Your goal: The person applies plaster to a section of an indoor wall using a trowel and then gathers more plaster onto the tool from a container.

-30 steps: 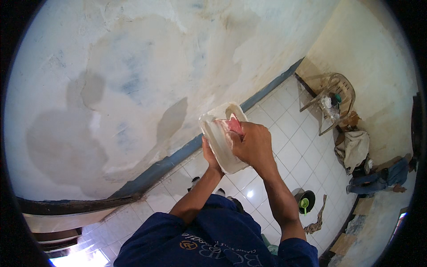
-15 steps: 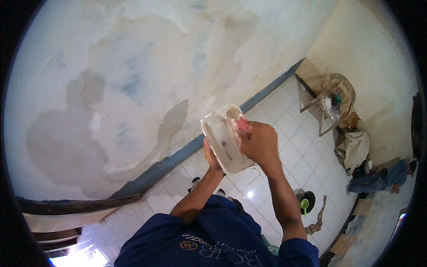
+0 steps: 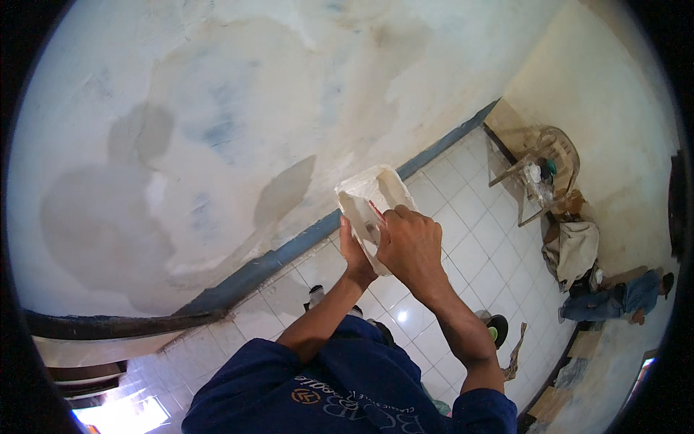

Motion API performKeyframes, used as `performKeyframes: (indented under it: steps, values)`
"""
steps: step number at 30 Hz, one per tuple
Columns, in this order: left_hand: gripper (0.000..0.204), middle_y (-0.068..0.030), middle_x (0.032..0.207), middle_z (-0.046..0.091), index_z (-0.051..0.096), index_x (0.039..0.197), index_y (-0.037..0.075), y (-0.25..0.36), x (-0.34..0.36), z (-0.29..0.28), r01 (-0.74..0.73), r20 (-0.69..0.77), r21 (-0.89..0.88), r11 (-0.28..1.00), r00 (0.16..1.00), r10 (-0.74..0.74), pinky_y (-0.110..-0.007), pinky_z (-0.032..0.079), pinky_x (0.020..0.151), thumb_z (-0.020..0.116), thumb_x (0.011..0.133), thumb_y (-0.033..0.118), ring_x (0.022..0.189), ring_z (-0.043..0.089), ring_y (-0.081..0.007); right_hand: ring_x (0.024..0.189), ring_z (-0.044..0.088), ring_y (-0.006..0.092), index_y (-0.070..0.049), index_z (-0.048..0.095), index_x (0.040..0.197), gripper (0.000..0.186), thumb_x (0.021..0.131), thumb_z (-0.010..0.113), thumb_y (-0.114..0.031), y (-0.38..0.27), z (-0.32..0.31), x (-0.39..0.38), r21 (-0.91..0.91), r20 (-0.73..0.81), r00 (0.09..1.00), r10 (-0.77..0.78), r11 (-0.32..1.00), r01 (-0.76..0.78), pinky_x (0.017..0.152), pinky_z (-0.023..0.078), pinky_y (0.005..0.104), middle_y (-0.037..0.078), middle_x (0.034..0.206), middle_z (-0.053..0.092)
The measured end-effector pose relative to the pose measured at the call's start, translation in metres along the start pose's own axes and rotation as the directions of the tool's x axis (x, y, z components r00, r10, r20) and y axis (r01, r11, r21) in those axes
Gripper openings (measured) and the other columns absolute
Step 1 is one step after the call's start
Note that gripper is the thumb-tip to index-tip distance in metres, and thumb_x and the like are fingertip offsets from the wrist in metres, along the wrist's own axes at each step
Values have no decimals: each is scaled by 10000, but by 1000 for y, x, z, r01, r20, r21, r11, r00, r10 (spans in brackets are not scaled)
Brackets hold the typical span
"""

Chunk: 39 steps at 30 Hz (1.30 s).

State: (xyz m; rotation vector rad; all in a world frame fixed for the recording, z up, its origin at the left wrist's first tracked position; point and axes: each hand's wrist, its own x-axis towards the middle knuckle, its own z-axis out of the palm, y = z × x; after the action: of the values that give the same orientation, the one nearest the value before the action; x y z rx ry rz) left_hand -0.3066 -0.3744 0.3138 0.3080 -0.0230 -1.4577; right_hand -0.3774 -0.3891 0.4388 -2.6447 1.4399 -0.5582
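White tray (image 3: 395,189) rested in my left grip (image 3: 356,254), its near right edge hidden by my right grip (image 3: 410,244), which clasped a mostly concealed red tool (image 3: 377,212); tiled floor (image 3: 473,228) extended beyond the right rim.

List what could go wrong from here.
1. The left hand holds the white tray above the tiled floor; if that grip slips, the tray could drop.
2. The right hand holds a red tool in the tray; hard pressure might tip it.
3. A dark bowl sits on the floor rightward; a careless step could upset it.
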Motion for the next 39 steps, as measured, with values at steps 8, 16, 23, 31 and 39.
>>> performKeyframes:
  steps: [8, 16, 23, 31, 39]
  values:
    - [742, -132, 1305, 451, 362, 1363, 133, 4, -7, 14, 14, 38, 30, 999, 999, -15, -456, 365, 1018, 309, 849, 666, 1196, 456, -303, 617, 596, 347, -16, 593, 677, 127, 722, 620, -131, 13, -12, 9, 97, -38, 993, 113, 989, -109, 544, 456, 442, 155, 672, 579]
    - [719, -114, 1332, 438, 334, 1393, 173, 6, -3, 13, 1, 129, -28, 1000, 992, 3, -448, 345, 1036, 306, 858, 653, 1220, 439, -300, 604, 592, 366, -27, 599, 683, 149, 756, 617, -156, 6, -9, 12, 120, -56, 998, 37, 992, -30, 532, 455, 440, 166, 653, 581]
    - [746, -120, 1312, 463, 366, 1369, 130, 0, -4, 7, -28, -11, -38, 999, 1000, 28, -449, 371, 1016, 297, 858, 669, 1193, 465, -306, 614, 592, 365, -27, 617, 707, 162, 760, 596, -179, -7, -4, 12, 121, 92, 995, -33, 992, 22, 551, 466, 433, 167, 654, 589]
    - [842, -127, 1402, 372, 302, 1409, 142, 2, 4, -6, -4, 122, 44, 999, 993, -2, -491, 330, 1055, 280, 809, 733, 1263, 401, -322, 595, 571, 375, -17, 594, 688, 133, 710, 609, -147, 23, 5, 18, 224, 34, 999, 22, 974, -29, 545, 435, 423, 199, 628, 575]
    - [840, -141, 1393, 383, 299, 1412, 146, 2, 3, -8, -8, 92, 55, 998, 996, 3, -492, 345, 1044, 281, 807, 728, 1263, 402, -324, 562, 557, 393, -1, 585, 685, 145, 705, 604, -142, 26, 0, 14, 304, 52, 991, 125, 943, -134, 528, 425, 433, 207, 589, 547]
